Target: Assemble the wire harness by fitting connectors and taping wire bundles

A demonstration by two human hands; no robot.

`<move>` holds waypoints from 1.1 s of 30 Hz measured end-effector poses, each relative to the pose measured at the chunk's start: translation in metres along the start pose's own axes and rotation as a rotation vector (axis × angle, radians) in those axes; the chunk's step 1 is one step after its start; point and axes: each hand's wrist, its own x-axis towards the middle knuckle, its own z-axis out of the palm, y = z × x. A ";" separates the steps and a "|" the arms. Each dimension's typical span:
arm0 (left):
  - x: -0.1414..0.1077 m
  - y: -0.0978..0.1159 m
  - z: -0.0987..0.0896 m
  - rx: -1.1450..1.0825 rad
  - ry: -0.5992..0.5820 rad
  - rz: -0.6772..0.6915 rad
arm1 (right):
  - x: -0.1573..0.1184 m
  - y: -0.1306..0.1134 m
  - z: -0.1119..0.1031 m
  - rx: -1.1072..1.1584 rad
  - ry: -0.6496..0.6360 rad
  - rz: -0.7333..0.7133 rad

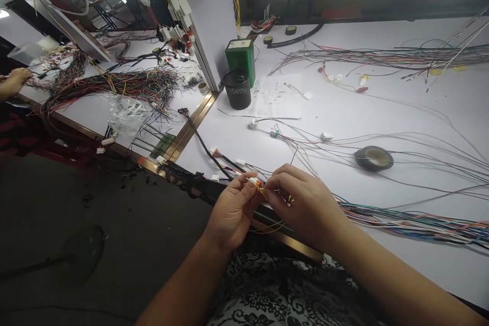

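Observation:
Near the table's front edge, my left hand (232, 211) holds a small white connector (253, 181) between thumb and fingers. Orange and yellow wires come out of the connector. My right hand (300, 193) is closed just to the right, its thumb and fingertips pinched on the thin wires (262, 190) by the connector. The exact wire in the pinch is too small to tell. Beneath both hands a black-wrapped harness (206, 186) runs along the edge, with white connectors beside it. A bundle of coloured wires (401, 224) extends to the right.
A black tape roll (373, 158) lies on the white table (332, 104) among thin wires. Further back stand a black mesh cup (237, 92) and a green box (244, 56). Long wires (362, 56) cross the back right. Another person's hand (19, 77) is at far left by a wire pile (114, 84).

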 end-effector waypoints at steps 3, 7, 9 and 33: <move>0.000 -0.004 -0.002 -0.022 -0.014 -0.005 | -0.003 0.001 0.003 -0.090 -0.042 0.060; -0.001 -0.008 -0.006 -0.027 -0.011 0.004 | -0.004 -0.001 0.000 -0.125 -0.089 0.120; 0.000 -0.012 -0.008 -0.019 -0.011 0.029 | -0.004 -0.002 -0.001 -0.135 -0.105 0.143; 0.007 -0.023 -0.006 0.021 0.009 0.060 | -0.009 0.005 0.001 0.020 -0.123 0.365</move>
